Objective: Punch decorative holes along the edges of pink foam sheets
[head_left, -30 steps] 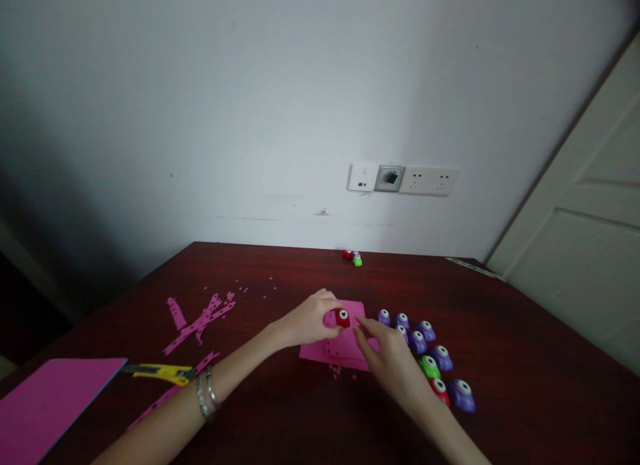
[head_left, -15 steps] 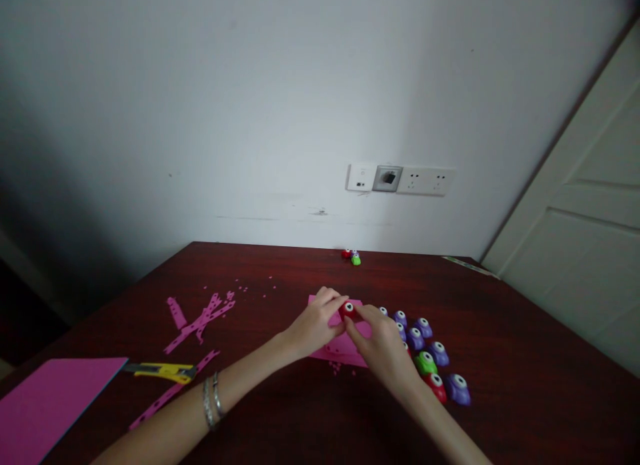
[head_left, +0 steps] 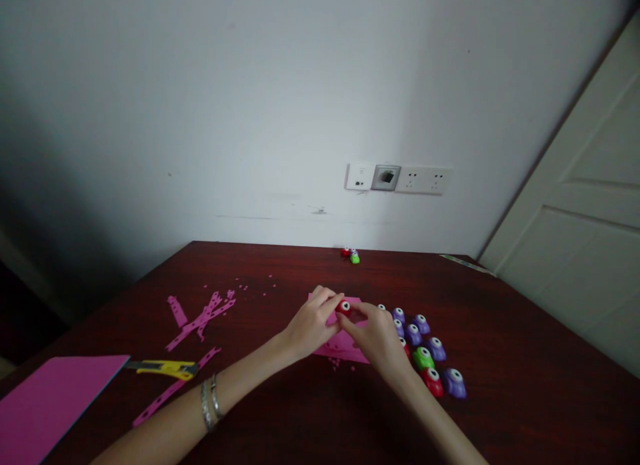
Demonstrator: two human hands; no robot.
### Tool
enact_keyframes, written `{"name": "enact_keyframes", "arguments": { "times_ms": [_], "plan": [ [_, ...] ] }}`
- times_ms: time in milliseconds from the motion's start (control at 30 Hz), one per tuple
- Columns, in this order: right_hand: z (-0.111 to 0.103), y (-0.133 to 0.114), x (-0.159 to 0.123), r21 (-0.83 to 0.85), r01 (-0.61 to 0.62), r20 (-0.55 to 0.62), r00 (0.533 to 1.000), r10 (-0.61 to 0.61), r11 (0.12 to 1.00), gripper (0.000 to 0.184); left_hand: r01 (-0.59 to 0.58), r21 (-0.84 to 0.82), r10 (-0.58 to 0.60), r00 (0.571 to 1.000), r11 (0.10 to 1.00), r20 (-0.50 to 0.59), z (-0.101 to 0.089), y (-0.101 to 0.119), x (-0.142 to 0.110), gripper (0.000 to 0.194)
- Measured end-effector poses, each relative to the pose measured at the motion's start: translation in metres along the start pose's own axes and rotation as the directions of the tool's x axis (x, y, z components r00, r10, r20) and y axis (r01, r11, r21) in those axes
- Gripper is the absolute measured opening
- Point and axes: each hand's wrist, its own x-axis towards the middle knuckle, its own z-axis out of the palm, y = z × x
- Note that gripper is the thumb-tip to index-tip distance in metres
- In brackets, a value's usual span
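Between the fingers of both hands is a small red craft punch [head_left: 343, 308] with a white, dark-centred top. My left hand [head_left: 313, 323] grips it from the left, and my right hand [head_left: 379, 333] pinches it from the right with thumb and finger. Under the hands lies a pink sheet [head_left: 333, 348], partly hidden by them. Tiny pink cut-outs [head_left: 336, 364] are scattered at its near edge. Just right of my right hand stand several purple punches [head_left: 436, 348], a green punch [head_left: 423, 358] and red ones [head_left: 432, 382].
On the left are punched pink strips [head_left: 200, 321], a yellow utility knife [head_left: 170, 369] and a larger pink sheet [head_left: 55, 401]. Three more punches [head_left: 355, 258] sit at the table's back edge by the wall. A thin ruler-like strip [head_left: 467, 263] lies at the far right corner.
Both hands still hold the red punch over the pink sheet. The punch and hands have shifted very slightly left; the view itself has also moved a little.
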Motion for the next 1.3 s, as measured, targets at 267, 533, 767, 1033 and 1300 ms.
{"name": "enact_keyframes", "arguments": {
  "times_ms": [267, 533, 767, 1033, 1300],
  "plan": [
    [-0.007, 0.023, -0.021, -0.098, 0.044, 0.052, 0.998, -0.039, 0.994, 0.02, 0.199, -0.066, -0.182, 0.962, 0.978, 0.202, -0.01, -0.03, 0.0, 0.036],
    [0.005, 0.037, -0.053, -0.112, 0.026, 0.12, 0.993, -0.013, 0.993, 0.018, 0.295, -0.065, -0.264, 0.918, 0.953, 0.295, -0.007, -0.053, -0.012, 0.014],
    [0.008, 0.033, -0.054, -0.147, 0.03, 0.156, 0.988, -0.007, 0.989, 0.019, 0.461, -0.093, -0.426, 0.868, 0.883, 0.256, 0.001, -0.048, -0.016, 0.023],
    [0.007, 0.034, -0.055, -0.129, 0.023, 0.148, 0.989, -0.004, 0.991, 0.017, 0.698, -0.357, -0.559, 0.713, 0.62, 0.424, 0.019, -0.054, -0.02, 0.035],
    [0.008, 0.033, -0.055, -0.178, 0.021, 0.17, 0.985, 0.01, 0.984, 0.016, 0.745, -0.482, -0.601, 0.662, 0.46, 0.448, 0.026, -0.049, -0.025, 0.068]
  ]
}}
